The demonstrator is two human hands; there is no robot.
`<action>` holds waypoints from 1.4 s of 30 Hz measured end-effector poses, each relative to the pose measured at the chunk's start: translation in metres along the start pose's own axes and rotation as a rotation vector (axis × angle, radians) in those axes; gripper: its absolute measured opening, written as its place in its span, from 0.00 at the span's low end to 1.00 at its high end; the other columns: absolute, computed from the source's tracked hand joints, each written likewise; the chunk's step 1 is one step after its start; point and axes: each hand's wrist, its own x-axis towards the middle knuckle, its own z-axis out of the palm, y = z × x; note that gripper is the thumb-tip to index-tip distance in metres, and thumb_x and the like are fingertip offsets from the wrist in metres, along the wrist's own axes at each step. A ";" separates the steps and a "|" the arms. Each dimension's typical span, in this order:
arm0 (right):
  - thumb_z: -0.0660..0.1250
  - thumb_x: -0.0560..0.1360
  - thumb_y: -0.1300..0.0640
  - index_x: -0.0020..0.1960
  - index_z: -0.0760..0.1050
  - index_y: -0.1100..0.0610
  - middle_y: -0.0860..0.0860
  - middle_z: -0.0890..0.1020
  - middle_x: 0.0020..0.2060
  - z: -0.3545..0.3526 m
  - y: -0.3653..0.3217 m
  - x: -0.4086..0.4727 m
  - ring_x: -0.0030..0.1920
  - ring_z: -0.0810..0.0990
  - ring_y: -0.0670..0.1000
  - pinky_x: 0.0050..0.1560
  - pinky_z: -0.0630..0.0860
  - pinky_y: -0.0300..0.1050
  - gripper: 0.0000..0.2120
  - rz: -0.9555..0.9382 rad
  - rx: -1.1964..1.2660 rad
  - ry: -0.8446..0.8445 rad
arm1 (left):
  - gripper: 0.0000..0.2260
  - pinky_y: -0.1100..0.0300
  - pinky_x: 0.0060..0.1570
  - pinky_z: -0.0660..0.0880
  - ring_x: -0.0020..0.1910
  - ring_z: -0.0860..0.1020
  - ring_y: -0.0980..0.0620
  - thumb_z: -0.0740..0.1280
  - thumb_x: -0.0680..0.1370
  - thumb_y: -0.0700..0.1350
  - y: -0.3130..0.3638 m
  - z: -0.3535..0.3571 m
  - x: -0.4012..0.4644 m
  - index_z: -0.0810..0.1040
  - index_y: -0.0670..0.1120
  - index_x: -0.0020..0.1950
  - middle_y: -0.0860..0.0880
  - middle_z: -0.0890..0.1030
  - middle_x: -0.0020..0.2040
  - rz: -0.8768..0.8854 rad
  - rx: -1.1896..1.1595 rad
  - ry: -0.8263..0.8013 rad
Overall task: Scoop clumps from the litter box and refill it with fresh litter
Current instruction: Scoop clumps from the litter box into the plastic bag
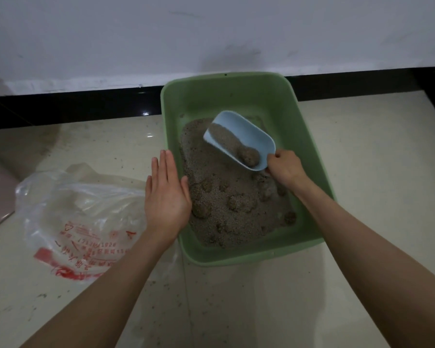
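Green litter box and blue scoop: smooth matt plastic. Litter grainy, rough. Bag thin crinkled clear plastic; floor glossy tile.

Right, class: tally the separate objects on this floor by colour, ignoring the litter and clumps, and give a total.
Green: 1, the rectangular green plastic litter box.
Pale blue: 1, the pale blue plastic scoop, gripped by the right hand and holding a clump.
Clear with red print: 1, the crumpled clear plastic bag beside the open left hand.
Total: 3

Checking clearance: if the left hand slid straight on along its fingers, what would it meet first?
Probably the green plastic litter box: the open left hand points along its left wall, though height above it is unclear.
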 end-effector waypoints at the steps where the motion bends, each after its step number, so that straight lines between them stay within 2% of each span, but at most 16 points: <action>1: 0.55 0.77 0.60 0.45 0.71 0.60 0.57 0.74 0.42 0.000 0.000 -0.001 0.42 0.72 0.53 0.41 0.65 0.42 0.08 0.011 -0.021 -0.001 | 0.26 0.50 0.74 0.49 0.76 0.43 0.49 0.47 0.82 0.50 0.000 0.000 0.000 0.40 0.44 0.76 0.46 0.45 0.77 -0.002 0.003 -0.001; 4: 0.56 0.76 0.60 0.46 0.71 0.62 0.58 0.73 0.42 -0.002 0.001 -0.002 0.43 0.72 0.56 0.41 0.66 0.44 0.07 0.034 -0.139 -0.033 | 0.26 0.50 0.74 0.49 0.76 0.43 0.49 0.47 0.82 0.49 0.000 0.000 0.001 0.40 0.44 0.76 0.46 0.46 0.77 0.002 -0.001 0.003; 6: 0.56 0.76 0.61 0.42 0.69 0.63 0.59 0.73 0.41 -0.006 0.000 -0.003 0.42 0.72 0.57 0.41 0.67 0.45 0.07 0.053 -0.190 -0.033 | 0.26 0.51 0.74 0.49 0.76 0.43 0.49 0.47 0.82 0.49 0.000 0.000 0.001 0.41 0.44 0.76 0.46 0.46 0.77 0.000 -0.003 0.003; 9: 0.56 0.76 0.60 0.35 0.66 0.62 0.58 0.73 0.38 -0.014 -0.009 -0.006 0.39 0.72 0.57 0.40 0.67 0.45 0.12 0.006 -0.337 -0.026 | 0.26 0.50 0.74 0.49 0.76 0.43 0.49 0.46 0.82 0.49 -0.001 0.001 0.001 0.41 0.44 0.76 0.46 0.46 0.77 -0.002 0.003 0.004; 13: 0.56 0.78 0.58 0.41 0.69 0.62 0.54 0.71 0.31 -0.024 -0.025 -0.009 0.38 0.74 0.56 0.40 0.69 0.45 0.10 -0.120 -0.543 -0.034 | 0.26 0.50 0.74 0.49 0.76 0.44 0.49 0.47 0.82 0.49 -0.001 0.001 0.001 0.41 0.43 0.76 0.46 0.46 0.77 -0.001 -0.005 0.010; 18: 0.56 0.78 0.56 0.38 0.69 0.59 0.52 0.72 0.30 -0.021 -0.051 -0.011 0.35 0.75 0.54 0.41 0.74 0.46 0.12 -0.269 -0.648 -0.077 | 0.25 0.50 0.74 0.50 0.76 0.45 0.49 0.47 0.82 0.47 -0.001 0.002 0.000 0.41 0.43 0.76 0.46 0.47 0.77 0.008 -0.068 0.019; 20: 0.56 0.78 0.56 0.36 0.68 0.59 0.51 0.71 0.30 -0.017 -0.065 -0.012 0.33 0.73 0.51 0.40 0.71 0.46 0.13 -0.324 -0.682 -0.091 | 0.24 0.49 0.74 0.51 0.76 0.46 0.48 0.48 0.82 0.44 -0.003 0.002 0.000 0.43 0.43 0.76 0.45 0.49 0.77 0.029 -0.112 0.034; 23: 0.56 0.78 0.57 0.33 0.64 0.58 0.51 0.71 0.31 -0.009 -0.084 -0.013 0.36 0.73 0.53 0.42 0.71 0.47 0.14 -0.401 -0.702 -0.095 | 0.24 0.49 0.74 0.52 0.76 0.47 0.48 0.49 0.81 0.40 -0.005 0.002 -0.002 0.45 0.42 0.76 0.46 0.51 0.77 0.011 -0.208 0.057; 25: 0.55 0.77 0.57 0.32 0.62 0.56 0.50 0.70 0.30 -0.007 -0.091 -0.012 0.33 0.71 0.51 0.43 0.69 0.46 0.15 -0.436 -0.741 -0.065 | 0.25 0.50 0.74 0.52 0.76 0.46 0.49 0.50 0.81 0.39 -0.005 0.002 -0.002 0.45 0.43 0.76 0.46 0.52 0.77 0.002 -0.244 0.063; 28: 0.55 0.78 0.56 0.31 0.61 0.55 0.49 0.68 0.29 -0.008 -0.095 -0.013 0.29 0.66 0.48 0.43 0.66 0.46 0.16 -0.463 -0.791 -0.034 | 0.25 0.50 0.74 0.52 0.76 0.46 0.49 0.50 0.81 0.39 -0.005 0.002 -0.001 0.45 0.43 0.76 0.46 0.52 0.77 0.022 -0.259 0.063; 33: 0.55 0.78 0.56 0.31 0.60 0.55 0.49 0.67 0.28 -0.008 -0.097 -0.017 0.28 0.64 0.47 0.46 0.65 0.46 0.17 -0.471 -0.833 -0.017 | 0.25 0.49 0.74 0.53 0.76 0.47 0.48 0.50 0.80 0.38 -0.005 0.002 -0.001 0.46 0.43 0.76 0.46 0.52 0.77 0.019 -0.277 0.066; 39: 0.56 0.77 0.57 0.31 0.61 0.54 0.49 0.68 0.29 -0.007 -0.114 -0.026 0.36 0.70 0.52 0.56 0.64 0.50 0.15 -0.540 -0.941 0.077 | 0.26 0.49 0.73 0.54 0.76 0.47 0.48 0.51 0.80 0.38 -0.006 0.002 -0.001 0.46 0.43 0.76 0.46 0.53 0.77 0.021 -0.277 0.072; 42: 0.57 0.76 0.57 0.31 0.60 0.55 0.50 0.66 0.28 -0.008 -0.122 -0.032 0.31 0.66 0.49 0.56 0.63 0.50 0.15 -0.564 -0.978 0.109 | 0.26 0.49 0.73 0.54 0.76 0.47 0.49 0.50 0.80 0.38 -0.006 0.003 -0.001 0.46 0.43 0.76 0.46 0.53 0.77 0.022 -0.278 0.075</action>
